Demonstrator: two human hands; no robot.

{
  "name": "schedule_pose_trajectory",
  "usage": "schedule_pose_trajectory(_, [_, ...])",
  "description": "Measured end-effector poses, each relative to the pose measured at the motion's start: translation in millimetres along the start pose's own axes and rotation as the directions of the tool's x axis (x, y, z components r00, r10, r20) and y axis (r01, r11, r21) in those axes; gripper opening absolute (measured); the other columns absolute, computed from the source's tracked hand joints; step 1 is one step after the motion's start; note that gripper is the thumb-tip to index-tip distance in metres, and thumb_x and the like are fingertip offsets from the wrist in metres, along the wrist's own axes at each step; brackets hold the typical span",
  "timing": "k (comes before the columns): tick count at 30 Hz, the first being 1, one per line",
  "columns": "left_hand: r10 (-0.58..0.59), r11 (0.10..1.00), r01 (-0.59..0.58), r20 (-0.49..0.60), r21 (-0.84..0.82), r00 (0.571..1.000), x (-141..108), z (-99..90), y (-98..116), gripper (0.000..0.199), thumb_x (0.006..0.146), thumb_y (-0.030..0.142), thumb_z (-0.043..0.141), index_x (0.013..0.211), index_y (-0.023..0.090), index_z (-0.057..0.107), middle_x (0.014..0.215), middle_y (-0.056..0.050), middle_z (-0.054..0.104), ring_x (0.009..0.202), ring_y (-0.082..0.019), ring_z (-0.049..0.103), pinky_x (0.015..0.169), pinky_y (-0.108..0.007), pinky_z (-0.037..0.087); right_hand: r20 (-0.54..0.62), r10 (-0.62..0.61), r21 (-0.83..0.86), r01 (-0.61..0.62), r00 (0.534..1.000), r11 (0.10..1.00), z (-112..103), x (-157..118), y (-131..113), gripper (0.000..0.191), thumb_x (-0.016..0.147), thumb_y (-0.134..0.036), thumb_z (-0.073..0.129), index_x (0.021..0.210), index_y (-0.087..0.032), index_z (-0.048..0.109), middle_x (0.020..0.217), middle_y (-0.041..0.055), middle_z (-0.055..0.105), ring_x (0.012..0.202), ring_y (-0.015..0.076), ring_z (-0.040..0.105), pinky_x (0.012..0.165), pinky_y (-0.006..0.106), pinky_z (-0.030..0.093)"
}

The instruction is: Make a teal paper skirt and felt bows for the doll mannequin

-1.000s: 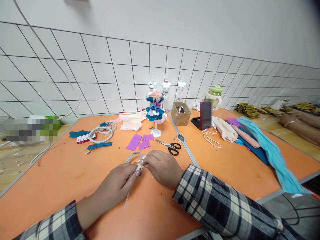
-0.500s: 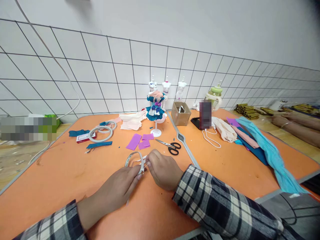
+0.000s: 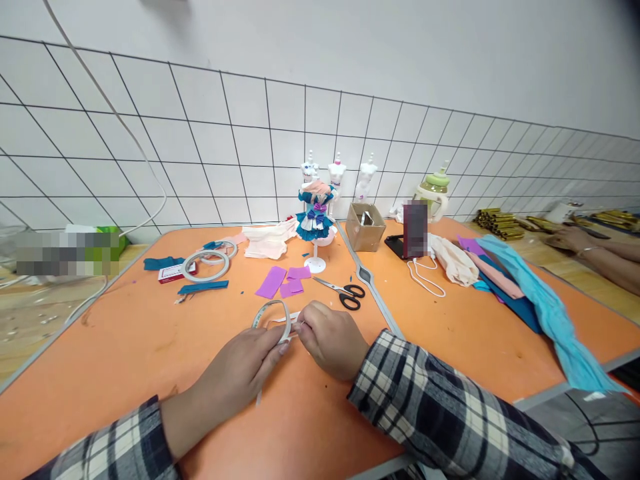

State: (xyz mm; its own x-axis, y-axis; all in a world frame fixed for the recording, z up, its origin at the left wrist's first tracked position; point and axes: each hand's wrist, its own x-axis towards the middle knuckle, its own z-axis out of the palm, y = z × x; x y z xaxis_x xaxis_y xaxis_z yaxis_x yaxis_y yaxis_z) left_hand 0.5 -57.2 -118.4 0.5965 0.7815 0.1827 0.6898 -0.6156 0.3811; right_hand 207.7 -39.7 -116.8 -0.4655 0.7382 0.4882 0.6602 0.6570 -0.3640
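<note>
My left hand (image 3: 250,360) is closed on a roll of white double-sided tape (image 3: 287,319), held upright above the orange table (image 3: 200,400). Beside it, my right hand (image 3: 333,337) pinches the loose white end of the tape (image 3: 296,325) at the roll's right edge. Just beyond the hands lie purple fabric pieces (image 3: 271,282) and black-handled scissors (image 3: 345,292). Behind these, a small dress form wears a blue ruffled dress (image 3: 314,223). A thin pale strip hangs below my left hand.
More tape rolls (image 3: 205,267) and blue fabric strips (image 3: 203,287) lie to the left. A cardboard box (image 3: 365,228), a phone on a stand (image 3: 415,229) and a green-lidded bottle (image 3: 434,190) stand behind. Blue cloth (image 3: 540,300) lies right; another person's arm (image 3: 610,263) is at far right.
My hands have drifted slightly apart, and a bit of tape now shows between them. The view has shifted a little. At far right, the other person's hands have moved.
</note>
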Motion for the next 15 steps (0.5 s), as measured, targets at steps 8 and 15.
schedule_pose_trajectory(8, [0.081, 0.996, -0.083, -0.057, -0.023, 0.995, -1.7, 0.9, 2.4, 0.032, 0.102, 0.028, 0.028, 0.12, 0.023, 0.055, 0.105, -0.005, 0.072, 0.094, -0.022, 0.067, 0.081, -0.032, 0.051, -0.141, 0.304, 0.439, -0.216, 0.942, 0.872, 5.6, 4.8, 2.4, 0.035, 0.09, -0.036, 0.054, 0.061, -0.02, 0.041, 0.056, -0.0055, 0.042, 0.054, 0.0098, 0.041, 0.053, 0.022, 0.028])
schedule_pose_trajectory(15, [-0.024, 0.995, 0.018, -0.053, -0.101, 0.998, -2.4, 0.8, -1.1, 0.034, 0.101, 0.033, 0.031, 0.116, 0.025, 0.06, 0.109, -0.005, 0.073, 0.098, -0.022, 0.068, 0.086, -0.032, 0.051, 0.04, 0.334, 0.543, -0.301, 0.942, 0.784, 5.7, 9.3, 16.2, 0.04, 0.094, -0.047, 0.047, 0.064, -0.019, 0.05, 0.058, -0.0038, 0.047, 0.053, 0.0102, 0.044, 0.053, 0.023, 0.033])
